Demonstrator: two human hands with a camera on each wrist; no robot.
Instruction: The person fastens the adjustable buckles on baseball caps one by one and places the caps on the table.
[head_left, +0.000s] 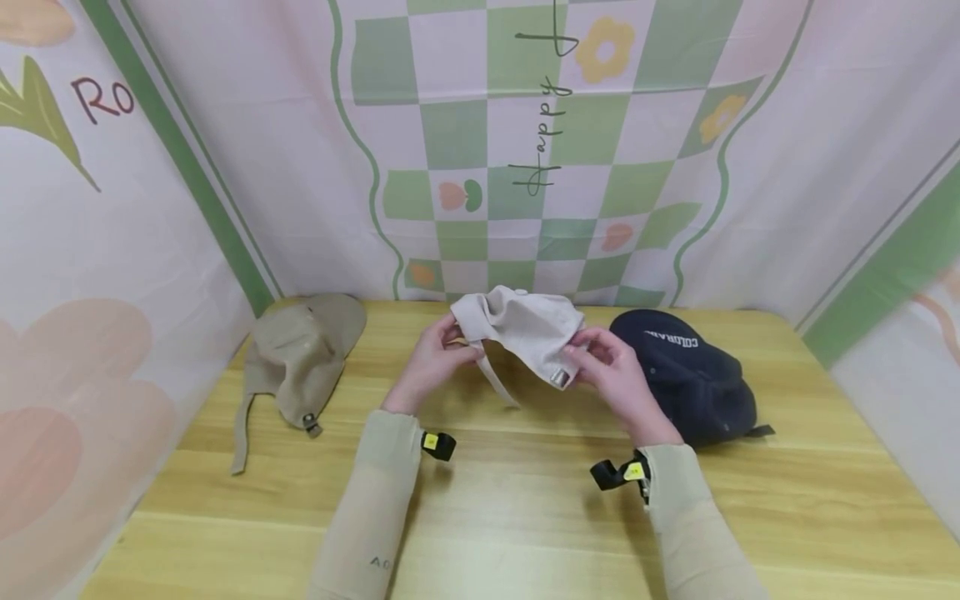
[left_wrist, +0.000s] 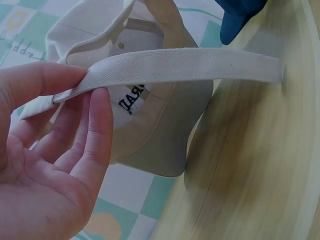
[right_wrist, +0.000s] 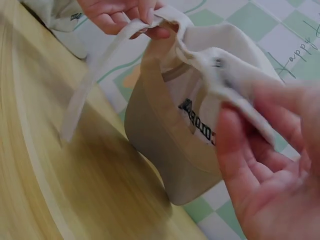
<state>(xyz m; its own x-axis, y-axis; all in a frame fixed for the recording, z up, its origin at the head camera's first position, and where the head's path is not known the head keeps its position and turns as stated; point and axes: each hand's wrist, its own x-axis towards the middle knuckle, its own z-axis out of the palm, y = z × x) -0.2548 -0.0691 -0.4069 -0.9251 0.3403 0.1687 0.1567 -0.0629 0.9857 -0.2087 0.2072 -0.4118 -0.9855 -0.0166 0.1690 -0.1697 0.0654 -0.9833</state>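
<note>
A cream baseball cap (head_left: 528, 325) is held between both hands near the back of the table, its inside and back opening turned toward me. My left hand (head_left: 437, 360) pinches the base of its long back strap (left_wrist: 185, 66) between thumb and fingers, and the strap's loose end hangs down to the right. With thumb and fingers, my right hand (head_left: 618, 379) pinches the opposite back edge, beside a small metal buckle (head_left: 559, 378). In the left wrist view the cap's brim (left_wrist: 170, 135) points down against the tabletop. Dark stitched lettering shows inside the cap.
A khaki cap (head_left: 292, 350) lies at the left of the table (head_left: 510, 517), its strap trailing toward me. At the right, close to my right hand, lies a navy cap (head_left: 690, 383) with white lettering. A patterned curtain (head_left: 517, 150) hangs behind the table.
</note>
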